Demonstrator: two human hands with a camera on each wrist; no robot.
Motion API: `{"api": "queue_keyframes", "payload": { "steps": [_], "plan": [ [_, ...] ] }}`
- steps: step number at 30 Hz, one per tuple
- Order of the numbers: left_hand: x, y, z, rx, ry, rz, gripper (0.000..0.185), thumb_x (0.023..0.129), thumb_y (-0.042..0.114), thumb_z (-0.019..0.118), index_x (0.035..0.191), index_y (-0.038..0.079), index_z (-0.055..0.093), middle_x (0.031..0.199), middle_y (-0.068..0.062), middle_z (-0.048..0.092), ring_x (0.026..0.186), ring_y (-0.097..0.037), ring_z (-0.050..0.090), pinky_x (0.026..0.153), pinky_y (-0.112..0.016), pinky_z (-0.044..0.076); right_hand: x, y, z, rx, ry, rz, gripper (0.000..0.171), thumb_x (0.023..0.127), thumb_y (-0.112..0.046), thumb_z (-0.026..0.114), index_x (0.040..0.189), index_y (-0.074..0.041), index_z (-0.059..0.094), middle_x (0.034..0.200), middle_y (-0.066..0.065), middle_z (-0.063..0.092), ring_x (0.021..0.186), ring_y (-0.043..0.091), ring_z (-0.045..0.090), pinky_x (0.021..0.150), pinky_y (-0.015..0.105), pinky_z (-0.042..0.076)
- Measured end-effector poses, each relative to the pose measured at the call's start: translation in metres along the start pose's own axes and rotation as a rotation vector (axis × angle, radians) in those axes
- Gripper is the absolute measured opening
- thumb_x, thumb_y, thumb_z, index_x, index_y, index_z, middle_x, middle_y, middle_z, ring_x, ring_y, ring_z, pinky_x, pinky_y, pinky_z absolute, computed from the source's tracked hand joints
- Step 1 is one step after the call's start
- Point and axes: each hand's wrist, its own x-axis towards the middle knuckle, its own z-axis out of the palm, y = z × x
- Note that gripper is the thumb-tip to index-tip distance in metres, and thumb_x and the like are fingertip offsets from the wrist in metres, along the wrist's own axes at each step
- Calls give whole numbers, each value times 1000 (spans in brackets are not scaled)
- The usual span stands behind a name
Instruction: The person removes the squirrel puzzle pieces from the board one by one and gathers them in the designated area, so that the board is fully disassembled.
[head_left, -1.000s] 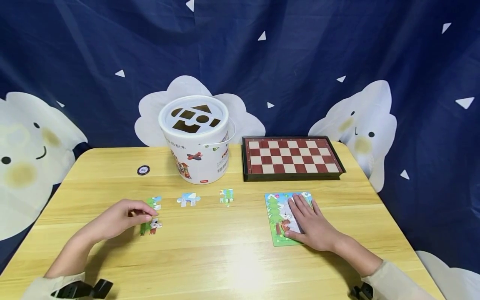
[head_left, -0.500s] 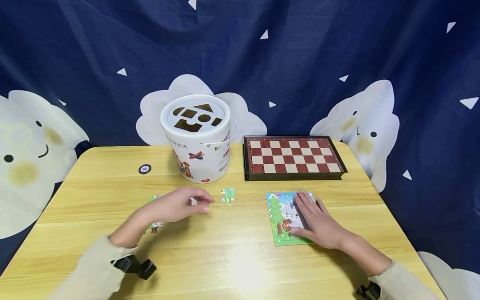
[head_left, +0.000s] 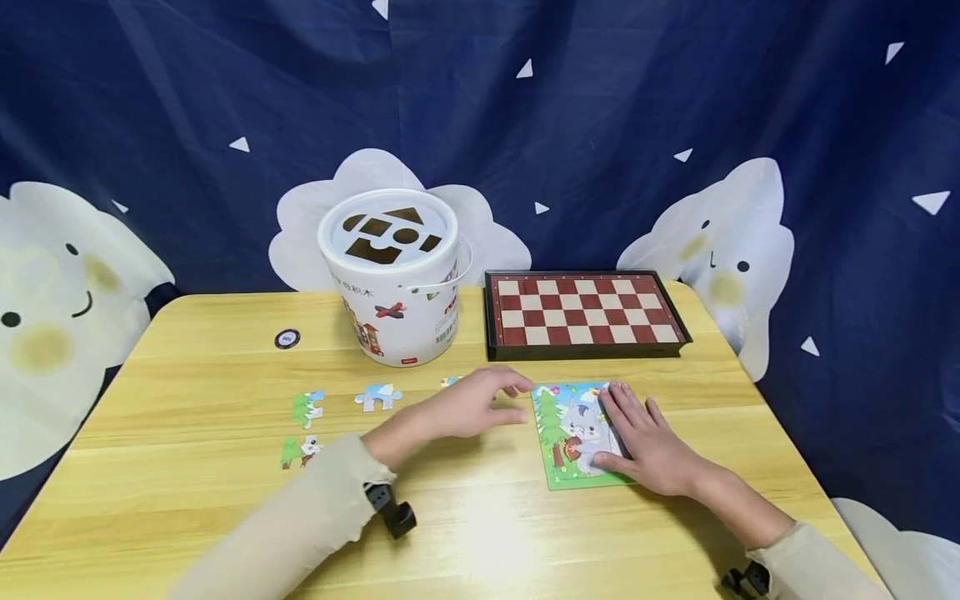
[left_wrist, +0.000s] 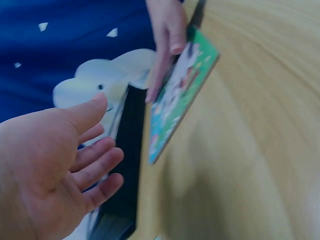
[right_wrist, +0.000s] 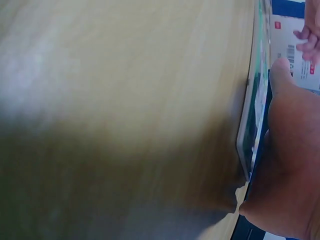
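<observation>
The square jigsaw puzzle point(head_left: 557, 473) lies on the table, showing a grey-white animal, a tree and green grass. My right hand point(head_left: 654, 446) rests with fairly straight fingers over its right part, hiding some of the picture. Just left of the puzzle is my left hand point(head_left: 474, 406), fingertips close to its upper left edge. In the left wrist view that hand point(left_wrist: 55, 160) has loosely bent fingers with nothing between them. Several loose puzzle pieces lie to the left, among them a sky-blue one point(head_left: 378, 397) and a green tree one point(head_left: 307, 408); another point(head_left: 450, 381) is mostly hidden behind my left hand.
A white bucket point(head_left: 397, 325) with a shape-cutout lid stands at the back. To its right lies a red-and-white checkerboard case point(head_left: 585, 310). A round dark chip point(head_left: 287, 338) sits left of the bucket. Behind the table hangs a blue curtain point(head_left: 600, 125) with cloud prints.
My left hand has swept right from the loose pieces at the left to beside the puzzle, uncovering those pieces. My right hand has slid slightly right, showing more of the animal.
</observation>
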Motion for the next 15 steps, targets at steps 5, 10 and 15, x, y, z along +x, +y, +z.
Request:
{"api": "queue_keyframes", "payload": {
  "steps": [5,10,15],
  "plan": [
    [22,4,27,70,4,-5,44,98,24,71,136,5,62,133,-6,63,115,-19,62,100,-29,49,0,2,5,-26,-7,-1,92,99,-53,59,161,0,16,167,26,8,153,45,4,117,69,6],
    [38,6,48,206,14,-1,40,97,28,72,132,9,66,128,-4,66,119,-17,60,105,-28,45,0,3,6,-43,-6,2,92,99,-54,58,161,0,16,167,26,9,153,44,3,117,69,5],
    [51,7,61,294,43,14,37,97,31,72,129,13,69,127,-1,68,123,-17,58,109,-29,41,0,2,8,-37,0,-4,93,99,-55,58,161,1,16,167,26,8,154,43,2,117,69,5]
  ]
}}
